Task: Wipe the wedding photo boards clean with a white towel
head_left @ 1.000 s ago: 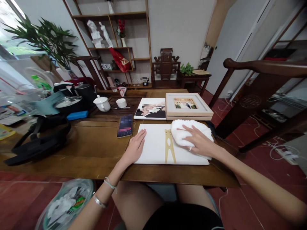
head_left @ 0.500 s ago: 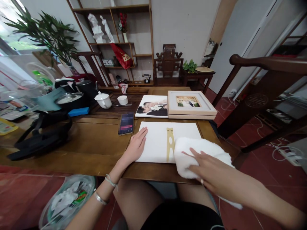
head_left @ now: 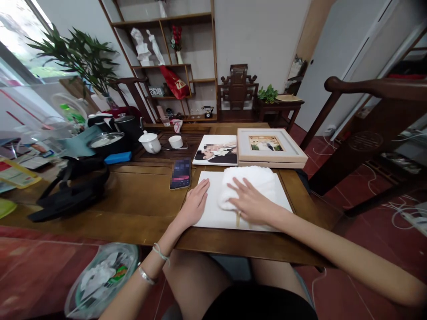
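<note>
A white panel [head_left: 213, 213] with a tan stand lies flat on the wooden table [head_left: 140, 195] in front of me. My left hand [head_left: 195, 204] rests flat on its left edge, fingers stretched out. My right hand [head_left: 250, 204] presses flat on a white fluffy cloth [head_left: 260, 180] in the middle of the panel, fingers spread over it. The cloth covers most of the tan stand; only its lower tip shows by my right hand.
A phone [head_left: 181, 173] lies left of the panel. Behind it sit a photo print [head_left: 215, 150] and a framed picture [head_left: 270, 146]. Teaware [head_left: 150, 142], pots and a black bag [head_left: 70, 191] fill the left. A bin [head_left: 102, 278] stands below left, a wooden chair [head_left: 367, 89] to the right.
My right hand slid the cloth from the panel's top right down off its lower right corner, then back up to the middle. My left hand stayed put.
</note>
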`<state>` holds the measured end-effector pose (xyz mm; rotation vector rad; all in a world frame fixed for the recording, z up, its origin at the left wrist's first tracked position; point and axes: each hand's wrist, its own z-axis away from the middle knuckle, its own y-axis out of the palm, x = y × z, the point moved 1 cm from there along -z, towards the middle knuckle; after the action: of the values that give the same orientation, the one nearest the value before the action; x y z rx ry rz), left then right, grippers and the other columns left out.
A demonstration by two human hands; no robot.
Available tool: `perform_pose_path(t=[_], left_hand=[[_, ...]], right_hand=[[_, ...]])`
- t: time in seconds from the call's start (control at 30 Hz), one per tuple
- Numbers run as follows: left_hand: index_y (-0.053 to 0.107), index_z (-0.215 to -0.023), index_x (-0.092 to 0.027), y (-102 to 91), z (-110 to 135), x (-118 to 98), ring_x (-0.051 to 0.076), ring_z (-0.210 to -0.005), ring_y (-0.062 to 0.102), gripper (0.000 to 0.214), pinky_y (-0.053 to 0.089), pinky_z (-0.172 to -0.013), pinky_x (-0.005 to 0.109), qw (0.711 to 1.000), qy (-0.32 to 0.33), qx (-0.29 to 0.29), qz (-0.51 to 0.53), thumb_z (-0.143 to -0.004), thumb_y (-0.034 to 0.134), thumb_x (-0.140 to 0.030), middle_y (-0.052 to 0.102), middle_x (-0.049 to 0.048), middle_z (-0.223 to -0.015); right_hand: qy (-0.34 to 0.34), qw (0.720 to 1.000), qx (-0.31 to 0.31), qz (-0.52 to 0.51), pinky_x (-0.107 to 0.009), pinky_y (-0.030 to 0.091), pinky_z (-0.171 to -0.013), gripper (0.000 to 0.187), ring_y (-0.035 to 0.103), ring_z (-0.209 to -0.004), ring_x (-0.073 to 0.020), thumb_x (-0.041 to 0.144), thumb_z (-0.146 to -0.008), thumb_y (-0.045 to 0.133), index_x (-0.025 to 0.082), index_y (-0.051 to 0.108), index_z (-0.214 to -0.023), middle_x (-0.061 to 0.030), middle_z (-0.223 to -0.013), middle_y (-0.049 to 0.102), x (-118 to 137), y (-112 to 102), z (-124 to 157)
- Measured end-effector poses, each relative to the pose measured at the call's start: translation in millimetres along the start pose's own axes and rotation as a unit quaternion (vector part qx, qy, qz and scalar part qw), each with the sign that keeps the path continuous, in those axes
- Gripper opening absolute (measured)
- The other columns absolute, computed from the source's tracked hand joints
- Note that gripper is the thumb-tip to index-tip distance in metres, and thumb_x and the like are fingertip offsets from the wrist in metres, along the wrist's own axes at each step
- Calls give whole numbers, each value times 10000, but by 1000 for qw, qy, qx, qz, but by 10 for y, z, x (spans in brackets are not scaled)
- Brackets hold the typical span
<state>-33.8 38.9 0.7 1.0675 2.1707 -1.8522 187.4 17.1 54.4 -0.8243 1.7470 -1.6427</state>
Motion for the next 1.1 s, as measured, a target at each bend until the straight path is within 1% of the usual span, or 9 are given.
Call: perform_pose_path(t=[0.13, 0.2, 0.33, 0.43, 0.53, 0.77, 0.83, 0.93, 1.1], left_hand=[[402, -1380, -184, -3, 3, 4, 218, -1388, 317, 450, 270, -1118, 467, 1000, 4, -1, 5, -952, 274, -242, 389, 111, -1475], [396, -1383, -196, 1, 6, 14, 213, -1390, 313, 451, 271, -1118, 466, 1000, 8, -2, 8, -951, 270, -235, 389, 103, -1476], [370, -1399, -201, 12, 10, 30, 215, -1397, 297, 460, 263, -1118, 462, 1000, 9, -1, 14, -951, 272, -237, 368, 107, -1488], [384, -1391, -186, 21, 5, 27, 225, -1394, 305, 456, 266, -1113, 467, 1000, 4, 1, 9, -949, 277, -234, 379, 117, -1480], [409, -1375, -197, 21, 1, 30, 230, -1386, 319, 444, 277, -1106, 474, 1000, 0, -4, 6, -948, 291, -236, 398, 112, -1468], [357, -1410, -207, 17, 10, 75, 231, -1400, 288, 475, 267, -1114, 476, 1000, 15, 9, 18, -938, 315, -247, 353, 107, -1496], [377, -1396, -212, 22, 10, 75, 212, -1400, 291, 457, 268, -1118, 462, 1000, 16, 3, 18, -954, 274, -259, 371, 94, -1488], [393, -1386, -208, 29, 9, 60, 208, -1398, 297, 453, 268, -1121, 448, 1000, 12, -3, 19, -955, 267, -263, 373, 95, -1486], [401, -1382, -174, 22, 4, 33, 222, -1390, 314, 455, 263, -1119, 462, 1000, 0, -4, 11, -954, 276, -262, 384, 119, -1476]], right_hand=[[-88, 996, -17, 3, -635, 221, -1038, 271, 276, -1341, -416, 236, -842, 538, 202, 650, -1086, -189, -1424, 408, 530, -20, 103], [-100, 995, -19, -10, -621, 237, -1039, 254, 286, -1338, -408, 263, -849, 532, 208, 656, -1064, -181, -1423, 412, 640, -28, 129], [-42, 999, 3, -18, -561, 246, -1063, 355, 291, -1346, -377, 239, -826, 566, 177, 607, -1174, -196, -1425, 408, 352, -13, -90], [22, 1000, -5, 3, -567, 253, -1054, 394, 282, -1350, -377, 314, -905, 481, 153, 547, -1258, -209, -1434, 392, -22, 10, -380], [43, 999, -16, 28, -603, 263, -1026, 445, 277, -1344, -401, 404, -952, 374, 135, 530, -1271, -232, -1440, 368, -134, 43, -526], [-62, 996, -39, 48, -640, 274, -995, 287, 375, -1287, -405, 289, -912, 453, 203, 627, -1123, -204, -1396, 438, 640, 63, -52], [-92, 995, -33, 33, -613, 293, -999, 277, 396, -1277, -388, 284, -896, 473, 209, 628, -1113, -195, -1382, 457, 699, 14, 30], [-86, 996, 0, 12, -533, 334, -1007, 314, 406, -1278, -360, 249, -850, 539, 183, 608, -1149, -202, -1363, 475, 455, -59, -41], [-7, 1000, 0, 18, -492, 313, -1041, 391, 376, -1308, -329, 178, -859, 533, 135, 541, -1248, -210, -1342, 496, -100, -102, -298]])
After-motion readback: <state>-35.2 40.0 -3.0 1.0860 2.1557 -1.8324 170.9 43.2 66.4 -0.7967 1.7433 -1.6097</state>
